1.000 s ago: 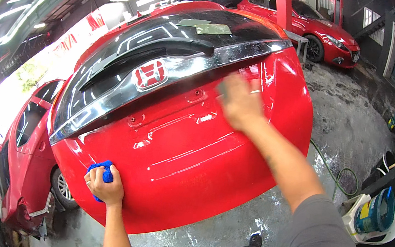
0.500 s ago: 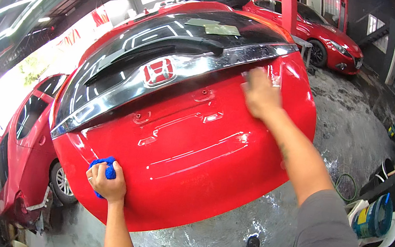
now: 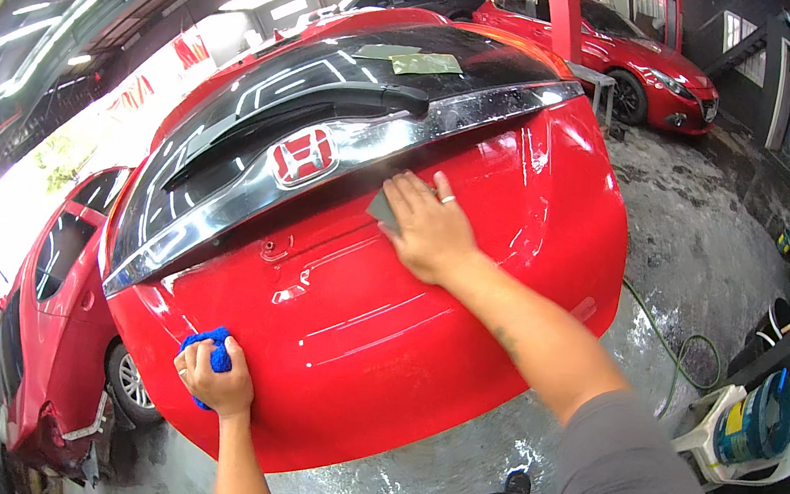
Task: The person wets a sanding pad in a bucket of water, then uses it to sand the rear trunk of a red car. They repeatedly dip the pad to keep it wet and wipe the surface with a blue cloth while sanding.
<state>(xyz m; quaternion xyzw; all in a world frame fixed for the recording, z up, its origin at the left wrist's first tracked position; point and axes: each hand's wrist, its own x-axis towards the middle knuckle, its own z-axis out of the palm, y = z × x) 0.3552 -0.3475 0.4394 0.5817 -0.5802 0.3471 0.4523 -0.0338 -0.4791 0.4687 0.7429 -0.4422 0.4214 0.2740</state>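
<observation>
A red car tailgate (image 3: 391, 348) fills the middle of the view, with a chrome strip (image 3: 197, 215) and a red-and-chrome badge (image 3: 304, 157) above the bare panel. On its lower left part, my left hand (image 3: 217, 379) is closed round a bunched blue cloth (image 3: 220, 356), resting against the paint. My right hand (image 3: 427, 231) presses a small grey sheet of sandpaper (image 3: 383, 211) flat on the panel below the strip, right of the badge. Its fingers lie over the sheet, so only one corner shows. Two more sheets (image 3: 427, 65) lie on the rear window.
A black wiper arm (image 3: 335, 95) crosses the rear window. Another red car (image 3: 64, 302) stands close on the left, and a further red car (image 3: 632, 68) at the back right. On the right are a white plastic chair (image 3: 705, 447) with a teal bucket (image 3: 757, 419) and a hose (image 3: 680, 360).
My right hand has swept left and down across the panel, from under the strip's right end to near the badge. My left hand with the blue cloth has stayed in place on the panel.
</observation>
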